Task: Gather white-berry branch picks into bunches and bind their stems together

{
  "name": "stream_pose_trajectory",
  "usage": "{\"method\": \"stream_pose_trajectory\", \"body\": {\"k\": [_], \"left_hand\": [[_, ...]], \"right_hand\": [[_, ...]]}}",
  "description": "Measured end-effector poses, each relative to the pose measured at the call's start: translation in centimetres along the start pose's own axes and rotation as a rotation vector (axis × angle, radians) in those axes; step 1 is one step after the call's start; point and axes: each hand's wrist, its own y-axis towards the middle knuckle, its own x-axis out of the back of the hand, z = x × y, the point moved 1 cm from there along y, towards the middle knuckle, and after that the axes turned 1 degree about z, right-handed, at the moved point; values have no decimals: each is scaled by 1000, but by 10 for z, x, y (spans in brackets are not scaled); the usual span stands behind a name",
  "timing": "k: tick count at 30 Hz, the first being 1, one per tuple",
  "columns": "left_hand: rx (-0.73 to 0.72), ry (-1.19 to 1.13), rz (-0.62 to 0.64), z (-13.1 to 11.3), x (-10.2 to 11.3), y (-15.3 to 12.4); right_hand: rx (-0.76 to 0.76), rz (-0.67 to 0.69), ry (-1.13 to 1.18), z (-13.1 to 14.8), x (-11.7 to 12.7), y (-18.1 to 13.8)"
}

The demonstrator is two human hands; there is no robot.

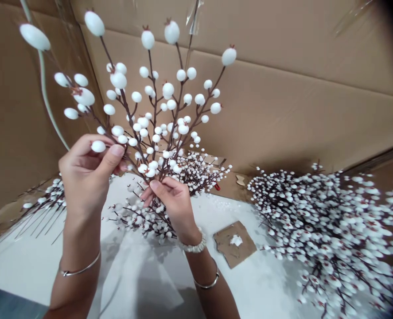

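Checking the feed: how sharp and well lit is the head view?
Head view: the held berry spray looks sharp; the berry heap goes soft toward the edge; the top-right corner falls to black; the cardboard wall bows with lens distortion; soft shadows lie on the white sheet.

1. The berry spray (154, 104) stood upright and fanned outward, its thin brown branches dotted with round white berries, the topmost larger and oval.
2. The left hand (85, 175) pinched one branch beside a berry.
3. The right hand (171, 206) gripped the stems lower down.
4. A denser white-berried bunch (143, 219) spread below, apparently on the same stems, though fingers hid the join.
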Motion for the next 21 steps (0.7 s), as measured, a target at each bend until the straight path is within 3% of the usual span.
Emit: {"method": "stream_pose_trajectory", "body": {"k": [7, 11, 15, 17, 19, 21], "left_hand": [[-26, 28, -27, 2, -4, 0], [43, 52, 76, 3, -3, 1], [72, 199, 228, 12, 22, 15], [142, 370, 213, 23, 47, 26], [296, 835, 109, 37, 75, 37], [599, 1342, 138, 52, 101, 45]], "right_hand": [[-67, 87, 46, 3, 0, -2], [-159, 165, 47, 4, 2, -4], [-190, 149, 69, 4, 8, -2], [-160, 113, 96, 6, 12, 0], [-121, 57, 109, 9, 17, 1], [-92, -1, 111, 13, 21, 3]]}}
